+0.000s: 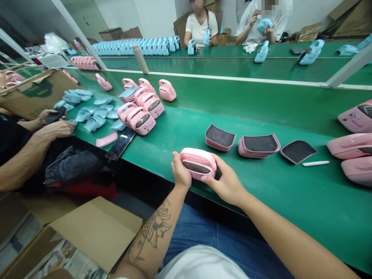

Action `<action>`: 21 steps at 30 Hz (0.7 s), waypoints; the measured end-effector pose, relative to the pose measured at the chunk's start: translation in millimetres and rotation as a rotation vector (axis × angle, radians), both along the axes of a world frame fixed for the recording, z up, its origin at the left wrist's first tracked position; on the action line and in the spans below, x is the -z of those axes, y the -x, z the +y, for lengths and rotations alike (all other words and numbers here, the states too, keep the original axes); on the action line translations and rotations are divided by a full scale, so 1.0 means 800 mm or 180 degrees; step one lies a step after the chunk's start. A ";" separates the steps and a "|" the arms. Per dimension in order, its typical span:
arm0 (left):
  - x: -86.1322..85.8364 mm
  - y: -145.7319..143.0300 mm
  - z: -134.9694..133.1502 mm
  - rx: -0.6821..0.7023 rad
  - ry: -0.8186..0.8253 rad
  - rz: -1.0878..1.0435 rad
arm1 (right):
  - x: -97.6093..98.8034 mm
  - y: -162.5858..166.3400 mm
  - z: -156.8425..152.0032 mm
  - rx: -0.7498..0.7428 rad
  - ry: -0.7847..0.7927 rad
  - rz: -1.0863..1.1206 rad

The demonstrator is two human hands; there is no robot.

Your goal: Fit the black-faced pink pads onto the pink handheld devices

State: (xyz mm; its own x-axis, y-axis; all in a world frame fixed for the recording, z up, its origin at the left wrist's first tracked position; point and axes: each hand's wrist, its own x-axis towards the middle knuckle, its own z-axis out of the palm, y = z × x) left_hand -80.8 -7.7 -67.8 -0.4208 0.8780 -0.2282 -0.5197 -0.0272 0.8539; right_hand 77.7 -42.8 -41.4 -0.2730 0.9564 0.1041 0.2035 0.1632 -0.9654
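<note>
Between my two hands is a pink plastic housing (198,158) with a looped handle and a dark oval window, held just above the table's front edge. My left hand (180,172) is wrapped round its left end. On the other end, my right hand (226,180) grips with the thumb at the front and the fingers behind. Beyond them lie curved pink panels with black faces: a small stack (220,138), a thicker stack (258,145) and a single panel (298,152). A thin white tool (316,164) rests beside the single panel.
Pink housings (142,121) cluster left of centre; more (355,146) lie at the right edge. A phone (121,144) and blue parts (99,112) are near a co-worker's hands (58,126). An open carton (95,228) stands lower left. Two people sit across the green table (290,217).
</note>
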 end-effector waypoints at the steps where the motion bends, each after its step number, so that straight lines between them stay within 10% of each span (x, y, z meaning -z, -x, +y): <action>1: 0.001 -0.002 -0.001 -0.0068 -0.0011 0.0075 | 0.000 0.001 0.000 0.0033 -0.0034 0.0013; 11: -0.016 -0.006 0.005 -0.0274 0.0351 -0.0018 | 0.015 -0.005 0.001 -0.0004 0.0041 0.0235; 21: -0.043 -0.014 0.003 0.1096 0.1152 -0.1732 | 0.007 -0.009 0.001 0.0277 -0.1064 -0.0118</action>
